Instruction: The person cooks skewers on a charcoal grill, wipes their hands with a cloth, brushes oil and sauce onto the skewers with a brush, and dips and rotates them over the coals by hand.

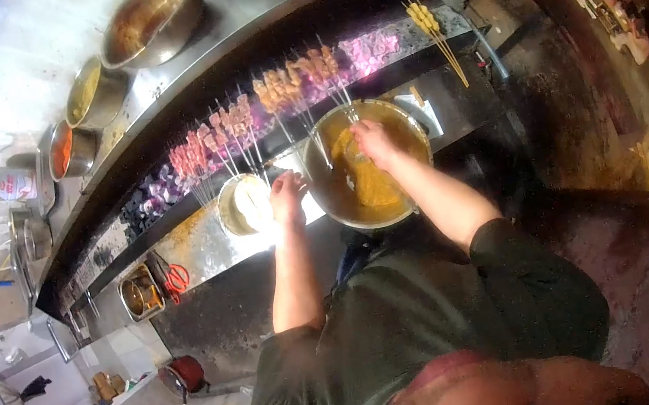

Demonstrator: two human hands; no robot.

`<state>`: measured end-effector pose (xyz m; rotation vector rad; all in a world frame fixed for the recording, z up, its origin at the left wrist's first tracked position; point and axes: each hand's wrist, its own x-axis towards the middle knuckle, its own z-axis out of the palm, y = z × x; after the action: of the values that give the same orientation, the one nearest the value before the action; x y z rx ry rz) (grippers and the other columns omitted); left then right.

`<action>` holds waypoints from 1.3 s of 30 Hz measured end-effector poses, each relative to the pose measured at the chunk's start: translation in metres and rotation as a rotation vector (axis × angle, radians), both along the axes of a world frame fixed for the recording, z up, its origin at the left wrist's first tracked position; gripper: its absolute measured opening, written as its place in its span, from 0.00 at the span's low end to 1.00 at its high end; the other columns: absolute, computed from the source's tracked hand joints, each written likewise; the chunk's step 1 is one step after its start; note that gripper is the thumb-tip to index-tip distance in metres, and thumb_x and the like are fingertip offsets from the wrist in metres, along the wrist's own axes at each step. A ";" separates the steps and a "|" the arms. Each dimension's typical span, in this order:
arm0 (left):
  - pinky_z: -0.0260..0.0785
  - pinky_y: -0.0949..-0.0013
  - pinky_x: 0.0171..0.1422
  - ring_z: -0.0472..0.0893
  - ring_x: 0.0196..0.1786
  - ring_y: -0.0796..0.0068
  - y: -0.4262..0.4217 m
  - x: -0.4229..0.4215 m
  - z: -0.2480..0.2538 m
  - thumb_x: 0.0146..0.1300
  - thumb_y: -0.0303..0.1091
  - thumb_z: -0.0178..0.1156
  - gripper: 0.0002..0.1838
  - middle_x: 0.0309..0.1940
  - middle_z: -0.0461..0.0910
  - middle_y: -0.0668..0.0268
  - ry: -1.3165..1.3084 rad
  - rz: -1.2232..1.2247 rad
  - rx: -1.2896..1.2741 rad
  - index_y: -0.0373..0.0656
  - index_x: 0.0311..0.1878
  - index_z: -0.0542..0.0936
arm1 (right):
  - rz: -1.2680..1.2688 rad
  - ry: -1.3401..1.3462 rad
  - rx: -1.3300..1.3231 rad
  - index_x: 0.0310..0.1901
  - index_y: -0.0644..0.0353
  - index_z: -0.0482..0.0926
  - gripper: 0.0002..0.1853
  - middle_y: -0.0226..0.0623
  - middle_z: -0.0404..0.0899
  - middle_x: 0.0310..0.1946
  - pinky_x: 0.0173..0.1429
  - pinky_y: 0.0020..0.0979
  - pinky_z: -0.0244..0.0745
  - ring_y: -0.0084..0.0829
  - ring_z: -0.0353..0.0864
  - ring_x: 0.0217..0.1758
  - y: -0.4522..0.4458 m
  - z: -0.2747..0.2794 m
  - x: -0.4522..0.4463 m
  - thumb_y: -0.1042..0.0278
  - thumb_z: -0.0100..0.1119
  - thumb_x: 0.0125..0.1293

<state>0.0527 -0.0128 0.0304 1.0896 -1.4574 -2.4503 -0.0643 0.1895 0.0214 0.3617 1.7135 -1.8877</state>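
Note:
My right hand (375, 144) is closed over a large metal bowl (410, 115). A thin metallic piece shows at its fingers, but its kind is unclear. Inside the bowl lies an orange-brown seasoning (373, 186). My left hand (287, 198) hangs between this bowl and a smaller white bowl (234, 217), fingers loosely bent and apart, with nothing visible in them. Beyond both hands, red meat skewers (230, 124) and browner skewers (280, 90) lie across a long charcoal grill, their metal ends pointing toward me.
Glowing coals (370, 51) show at the grill's right part. Yellowish skewers (424, 18) rest at its right end. Metal pots (96, 93) and a large basin (152, 21) stand behind the grill. Red-handled scissors (176, 280) lie beside a small metal container (140, 293) at left.

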 end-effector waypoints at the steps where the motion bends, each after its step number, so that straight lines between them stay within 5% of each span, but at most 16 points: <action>1: 0.73 0.69 0.41 0.76 0.34 0.74 0.000 0.002 0.004 0.63 0.33 0.54 0.10 0.34 0.75 0.63 0.005 -0.005 -0.004 0.37 0.43 0.72 | -0.005 0.041 0.042 0.45 0.61 0.75 0.12 0.30 0.73 0.27 0.25 0.23 0.60 0.19 0.64 0.23 -0.002 -0.004 -0.001 0.63 0.47 0.67; 16: 0.69 0.74 0.43 0.75 0.36 0.76 -0.024 0.042 0.013 0.64 0.32 0.54 0.11 0.31 0.76 0.67 0.009 -0.059 -0.103 0.36 0.44 0.73 | -0.060 0.022 -0.005 0.53 0.66 0.69 0.21 0.32 0.74 0.31 0.30 0.23 0.68 0.22 0.69 0.26 0.020 0.002 0.002 0.56 0.46 0.69; 19: 0.71 0.70 0.43 0.77 0.37 0.75 -0.042 0.070 0.021 0.63 0.36 0.56 0.12 0.32 0.77 0.67 -0.060 -0.072 -0.251 0.38 0.45 0.73 | -0.116 -0.012 0.063 0.43 0.62 0.73 0.17 0.33 0.78 0.31 0.31 0.26 0.69 0.23 0.72 0.26 0.060 0.007 -0.001 0.54 0.46 0.68; 22: 0.70 0.70 0.40 0.77 0.37 0.75 -0.064 0.103 0.021 0.65 0.38 0.53 0.13 0.33 0.77 0.66 -0.170 -0.014 -0.292 0.38 0.45 0.73 | -0.242 -0.045 -0.088 0.41 0.61 0.74 0.18 0.34 0.78 0.31 0.33 0.26 0.71 0.23 0.75 0.29 0.111 0.018 0.000 0.53 0.48 0.66; 26: 0.65 0.74 0.33 0.72 0.28 0.79 -0.069 0.155 0.005 0.64 0.39 0.53 0.15 0.27 0.76 0.67 -0.412 0.015 -0.660 0.33 0.39 0.75 | -0.381 -0.005 -0.173 0.45 0.63 0.74 0.21 0.35 0.78 0.33 0.40 0.30 0.72 0.27 0.76 0.34 0.189 0.006 0.015 0.50 0.49 0.66; 28: 0.64 0.74 0.31 0.71 0.26 0.80 -0.097 0.214 -0.045 0.63 0.41 0.54 0.16 0.23 0.75 0.67 -0.580 -0.176 -0.757 0.34 0.34 0.77 | -0.449 -0.031 -0.156 0.47 0.63 0.74 0.24 0.35 0.77 0.35 0.42 0.30 0.72 0.28 0.76 0.35 0.226 -0.015 0.025 0.48 0.50 0.65; 30: 0.64 0.69 0.29 0.71 0.22 0.72 -0.076 0.258 -0.038 0.59 0.46 0.57 0.19 0.20 0.75 0.66 -0.699 -0.242 -0.857 0.35 0.29 0.77 | -0.550 -0.168 -0.149 0.49 0.62 0.73 0.22 0.34 0.77 0.36 0.41 0.28 0.73 0.26 0.75 0.36 0.249 -0.033 0.035 0.50 0.53 0.65; 31: 0.64 0.66 0.26 0.71 0.19 0.70 -0.079 0.294 -0.064 0.59 0.45 0.57 0.19 0.20 0.76 0.64 -0.796 -0.025 -0.541 0.36 0.28 0.78 | -0.558 -0.207 -0.131 0.48 0.61 0.73 0.20 0.33 0.77 0.34 0.39 0.26 0.73 0.25 0.75 0.34 0.259 -0.047 0.040 0.51 0.54 0.64; 32: 0.62 0.67 0.21 0.71 0.16 0.71 -0.075 0.318 -0.066 0.59 0.45 0.57 0.17 0.19 0.75 0.64 -0.897 -0.162 -0.601 0.39 0.27 0.78 | -0.569 -0.247 -0.112 0.46 0.60 0.74 0.19 0.33 0.77 0.33 0.36 0.25 0.73 0.25 0.75 0.33 0.269 -0.068 0.050 0.52 0.56 0.64; 35: 0.65 0.69 0.23 0.70 0.16 0.69 -0.064 0.398 -0.094 0.62 0.44 0.54 0.13 0.14 0.69 0.67 -0.882 0.135 -0.242 0.43 0.33 0.77 | -0.447 -0.299 0.011 0.36 0.54 0.74 0.11 0.27 0.76 0.26 0.29 0.21 0.69 0.22 0.74 0.26 0.274 -0.112 0.083 0.56 0.54 0.65; 39: 0.64 0.68 0.23 0.72 0.21 0.69 -0.061 0.458 -0.114 0.62 0.41 0.54 0.11 0.20 0.71 0.66 -0.883 0.154 -0.283 0.42 0.34 0.75 | -0.250 -0.423 0.138 0.37 0.54 0.73 0.06 0.26 0.75 0.25 0.25 0.22 0.68 0.21 0.73 0.24 0.242 -0.119 0.121 0.63 0.52 0.66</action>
<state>0.5108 -0.0735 -0.0834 2.2421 -1.7166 -1.6124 0.0562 0.4316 -0.0977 0.9929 1.5635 -1.7021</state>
